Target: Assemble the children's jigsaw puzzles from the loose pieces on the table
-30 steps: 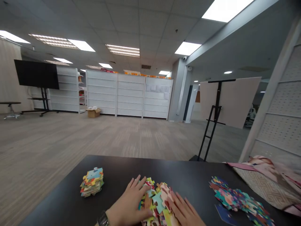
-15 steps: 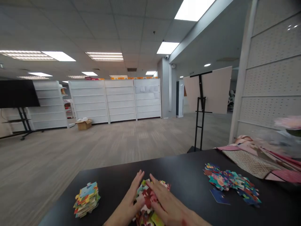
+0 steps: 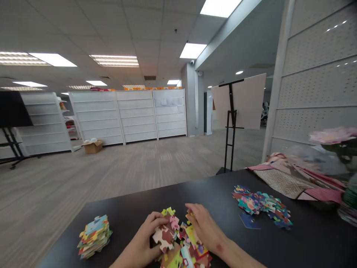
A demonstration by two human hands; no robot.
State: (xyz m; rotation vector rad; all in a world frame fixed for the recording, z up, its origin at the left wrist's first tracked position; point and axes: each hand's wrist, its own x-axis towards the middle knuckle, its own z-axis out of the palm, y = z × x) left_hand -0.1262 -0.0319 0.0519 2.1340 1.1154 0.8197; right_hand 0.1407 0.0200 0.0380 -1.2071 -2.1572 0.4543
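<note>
A loose heap of multicoloured jigsaw puzzle pieces (image 3: 182, 238) lies at the near edge of the view, in front of me. My left hand (image 3: 147, 234) is curled around a clump of pieces on the heap's left side, including a white and brown one. On the right side, my right hand (image 3: 203, 227) bends its fingers over the heap's upper edge, touching a yellow piece. Whether it grips anything is hard to see. A neat stack of puzzle pieces (image 3: 94, 236) sits to the left of my left hand, and the heap's lower part falls out of view.
The heap rests on a black table (image 3: 223, 191). To the right lie spread puzzle pieces (image 3: 262, 205) and a blue piece (image 3: 248, 221). Patterned fabric (image 3: 284, 182) and a pink flower (image 3: 331, 136) are at the far right. White shelving (image 3: 136, 115) stands beyond the table.
My hands no longer lie flat on the heap. They have drawn apart and curled, the left around a clump of pieces. The view has drifted slightly, and the heap looks looser.
</note>
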